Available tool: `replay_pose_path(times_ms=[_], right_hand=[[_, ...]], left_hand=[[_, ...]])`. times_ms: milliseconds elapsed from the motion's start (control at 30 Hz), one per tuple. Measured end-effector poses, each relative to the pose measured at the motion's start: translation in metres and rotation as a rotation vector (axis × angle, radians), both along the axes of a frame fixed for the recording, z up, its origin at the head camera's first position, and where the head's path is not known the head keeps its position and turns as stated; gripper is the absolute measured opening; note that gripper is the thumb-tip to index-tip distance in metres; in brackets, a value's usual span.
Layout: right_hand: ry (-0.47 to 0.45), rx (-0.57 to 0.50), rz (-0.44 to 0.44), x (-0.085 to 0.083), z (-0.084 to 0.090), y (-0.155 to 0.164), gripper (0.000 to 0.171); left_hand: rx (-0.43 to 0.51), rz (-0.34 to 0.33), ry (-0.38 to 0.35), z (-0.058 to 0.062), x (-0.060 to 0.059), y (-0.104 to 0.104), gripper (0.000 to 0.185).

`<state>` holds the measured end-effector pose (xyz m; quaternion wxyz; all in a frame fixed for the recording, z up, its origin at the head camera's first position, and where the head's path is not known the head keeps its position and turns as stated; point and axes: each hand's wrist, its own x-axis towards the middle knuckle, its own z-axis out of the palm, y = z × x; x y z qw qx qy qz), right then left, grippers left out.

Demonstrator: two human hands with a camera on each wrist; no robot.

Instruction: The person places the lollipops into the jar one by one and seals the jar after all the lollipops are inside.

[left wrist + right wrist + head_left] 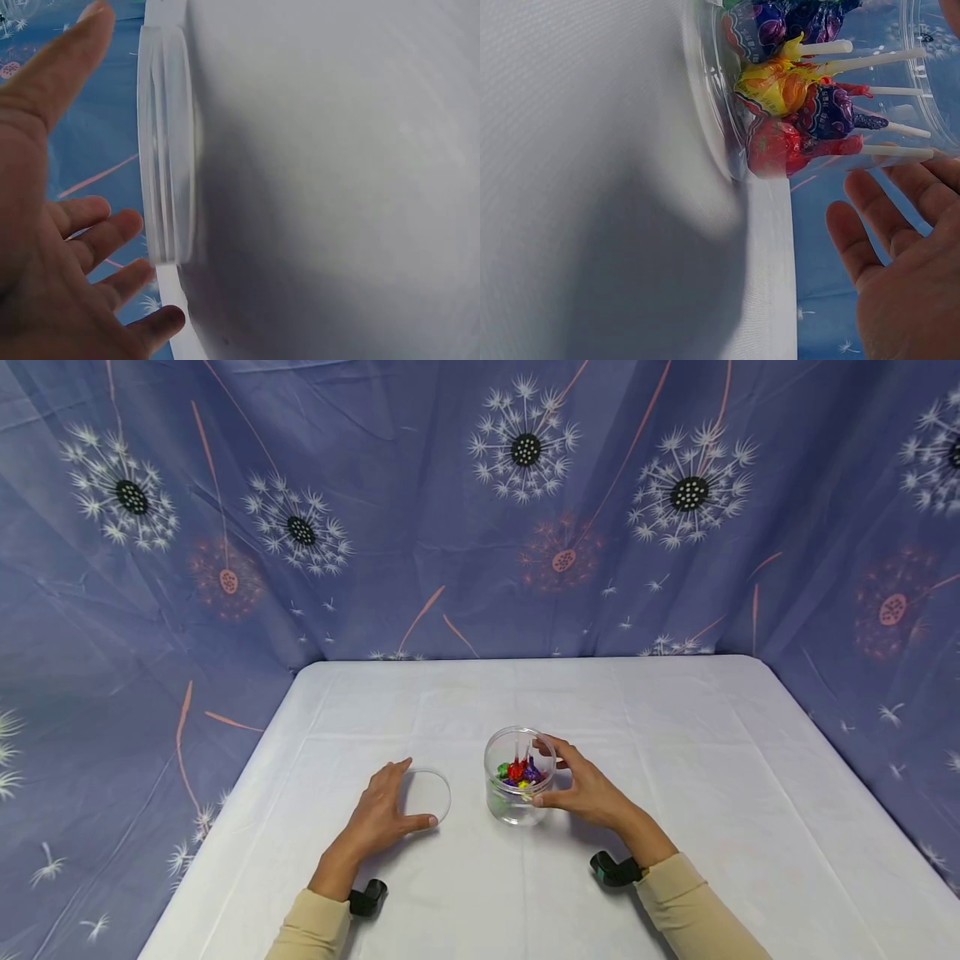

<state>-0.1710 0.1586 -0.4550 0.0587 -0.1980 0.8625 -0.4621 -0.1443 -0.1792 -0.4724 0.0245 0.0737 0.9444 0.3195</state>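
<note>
- While my right hand (588, 789) curls around the clear round plastic jar (519, 777) of coloured lollipops (519, 770) at mid-table, I'd steady it low on the wall; firm grip or light touch, can't tell.
- My left hand (386, 814), fingers spread and relaxed, rests at the flat clear round lid (429, 795) lying just left of the jar; it grips nothing.
- I'd pinch the lid rim and keep it level.

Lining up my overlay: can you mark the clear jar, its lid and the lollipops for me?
clear jar (517, 810), head view, on its lower front wall.
lid (429, 793), head view, on its flat top beside the left hand.
lollipops (784, 90), right wrist view, on the yellow wrapper in the bunch.
</note>
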Motion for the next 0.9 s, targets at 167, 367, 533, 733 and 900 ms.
replay_pose_path(times_ms=[167,367,533,733,900], right_hand=[[-0.001,-0.004,0.004,-0.0001,0.0007,-0.0007,0.089],[0.011,-0.009,0.015,-0.0003,0.0014,-0.0009,0.091],[0.033,-0.022,0.039,-0.0013,0.0008,-0.0005,0.091],[0.042,-0.026,0.047,-0.0017,0.0004,0.0,0.091],[0.044,-0.029,0.05,-0.0018,0.0001,0.0001,0.091]], left_hand=[[-0.035,-0.013,0.027,-0.0035,0.0013,-0.0039,0.107],[-0.07,-0.037,0.008,-0.0069,0.0018,-0.0075,0.112],[-0.098,-0.045,0.003,-0.0067,0.0027,-0.0073,0.112],[-0.111,-0.041,0.037,-0.0067,0.0029,-0.006,0.108],[-0.108,-0.037,0.059,-0.0066,0.0025,-0.0057,0.108]])
